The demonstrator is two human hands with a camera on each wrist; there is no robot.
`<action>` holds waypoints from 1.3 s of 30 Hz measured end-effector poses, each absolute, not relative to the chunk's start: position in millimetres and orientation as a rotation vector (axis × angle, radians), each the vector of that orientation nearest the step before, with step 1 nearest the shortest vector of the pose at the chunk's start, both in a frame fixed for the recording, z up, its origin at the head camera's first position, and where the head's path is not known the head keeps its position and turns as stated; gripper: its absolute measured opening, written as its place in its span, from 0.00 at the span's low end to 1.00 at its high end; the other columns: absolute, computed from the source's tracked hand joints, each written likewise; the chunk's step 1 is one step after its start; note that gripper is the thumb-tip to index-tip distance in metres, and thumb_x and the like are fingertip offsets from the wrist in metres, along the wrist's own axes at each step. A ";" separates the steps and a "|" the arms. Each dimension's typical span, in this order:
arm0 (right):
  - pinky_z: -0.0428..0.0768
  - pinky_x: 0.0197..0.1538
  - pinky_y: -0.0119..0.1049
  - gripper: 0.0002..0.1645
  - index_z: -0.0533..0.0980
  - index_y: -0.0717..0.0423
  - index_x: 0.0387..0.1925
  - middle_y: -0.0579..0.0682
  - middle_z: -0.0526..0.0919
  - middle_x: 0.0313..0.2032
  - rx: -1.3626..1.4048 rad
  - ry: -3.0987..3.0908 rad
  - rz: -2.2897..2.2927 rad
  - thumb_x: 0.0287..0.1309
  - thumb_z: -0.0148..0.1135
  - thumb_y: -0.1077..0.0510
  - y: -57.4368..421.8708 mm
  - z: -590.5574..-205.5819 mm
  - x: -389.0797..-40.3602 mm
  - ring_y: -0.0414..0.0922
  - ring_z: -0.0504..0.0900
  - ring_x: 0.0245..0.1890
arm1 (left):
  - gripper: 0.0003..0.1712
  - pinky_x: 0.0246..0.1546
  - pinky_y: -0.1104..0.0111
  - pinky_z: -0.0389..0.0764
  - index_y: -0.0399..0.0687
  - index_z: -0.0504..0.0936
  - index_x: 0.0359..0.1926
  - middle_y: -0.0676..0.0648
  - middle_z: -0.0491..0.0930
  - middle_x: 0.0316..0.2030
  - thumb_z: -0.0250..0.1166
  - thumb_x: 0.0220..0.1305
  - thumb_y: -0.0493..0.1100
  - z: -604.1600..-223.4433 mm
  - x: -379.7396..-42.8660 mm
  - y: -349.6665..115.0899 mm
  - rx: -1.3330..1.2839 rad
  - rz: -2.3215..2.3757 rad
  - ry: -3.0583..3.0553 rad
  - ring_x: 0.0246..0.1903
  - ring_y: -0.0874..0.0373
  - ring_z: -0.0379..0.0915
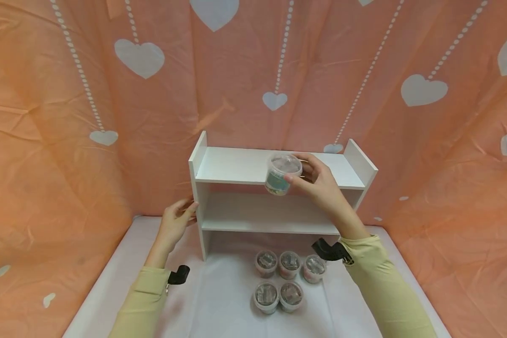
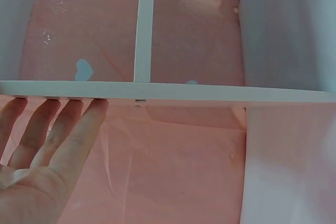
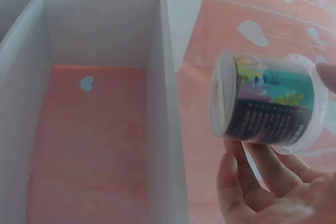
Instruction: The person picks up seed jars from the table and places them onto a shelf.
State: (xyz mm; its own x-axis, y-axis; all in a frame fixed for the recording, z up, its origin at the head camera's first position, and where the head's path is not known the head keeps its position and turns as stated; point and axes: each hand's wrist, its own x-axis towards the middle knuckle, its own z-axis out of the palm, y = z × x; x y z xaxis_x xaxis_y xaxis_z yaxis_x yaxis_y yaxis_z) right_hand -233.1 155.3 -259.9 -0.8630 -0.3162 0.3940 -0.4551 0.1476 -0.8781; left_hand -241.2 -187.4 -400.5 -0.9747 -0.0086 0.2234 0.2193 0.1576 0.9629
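My right hand (image 1: 321, 183) holds a clear plastic tub (image 1: 277, 183) with a lid and a colourful label, in front of the top board of a white shelf unit (image 1: 236, 165). In the right wrist view the tub (image 3: 273, 100) appears sideways, with fingers along one side and the thumb at its lidded end. At the unit's left side panel, my left hand (image 1: 175, 224) touches the outer face with nearly straight fingers. The left wrist view shows those fingertips (image 2: 97, 108) against the panel edge (image 2: 199, 92).
Several similar lidded tubs (image 1: 266, 295) stand in two rows on the white-covered table (image 1: 224, 300), below and in front of the unit. The lower board (image 1: 257, 213) lies under the top one. An orange cloth with white hearts (image 1: 236, 94) hangs behind and at both sides.
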 end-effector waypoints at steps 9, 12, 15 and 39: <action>0.80 0.46 0.36 0.32 0.67 0.58 0.64 0.58 0.79 0.53 0.672 -2.287 1.862 0.59 0.65 0.60 133.3 -260.2 -254.6 0.47 0.78 0.46 | 0.32 0.48 0.56 0.80 0.35 0.66 0.66 0.32 0.71 0.58 0.58 0.69 0.50 -402.7 -245.9 -186.0 -0.211 -1.928 -2.219 0.48 0.38 0.74; 0.77 0.52 0.40 0.34 0.65 0.56 0.66 0.56 0.78 0.54 0.618 -2.328 1.878 0.60 0.66 0.56 129.5 -260.7 -261.7 0.46 0.77 0.50 | 0.32 0.48 0.57 0.80 0.35 0.66 0.67 0.32 0.71 0.58 0.58 0.70 0.50 -403.6 -245.6 -184.7 -0.208 -1.932 -2.225 0.48 0.38 0.74; 0.74 0.56 0.42 0.35 0.63 0.56 0.66 0.56 0.78 0.55 0.594 -2.348 1.906 0.60 0.66 0.56 126.0 -261.9 -267.7 0.46 0.77 0.53 | 0.31 0.49 0.57 0.80 0.36 0.66 0.67 0.32 0.71 0.58 0.57 0.70 0.50 -404.2 -244.2 -184.1 -0.200 -1.929 -2.233 0.48 0.38 0.74; 0.82 0.44 0.42 0.33 0.71 0.58 0.61 0.56 0.75 0.45 0.477 -2.355 1.832 0.56 0.69 0.52 83.6 -256.1 -290.2 0.52 0.79 0.43 | 0.32 0.49 0.57 0.79 0.35 0.65 0.67 0.32 0.71 0.58 0.58 0.69 0.50 -402.0 -242.3 -187.1 -0.203 -1.924 -2.245 0.49 0.37 0.73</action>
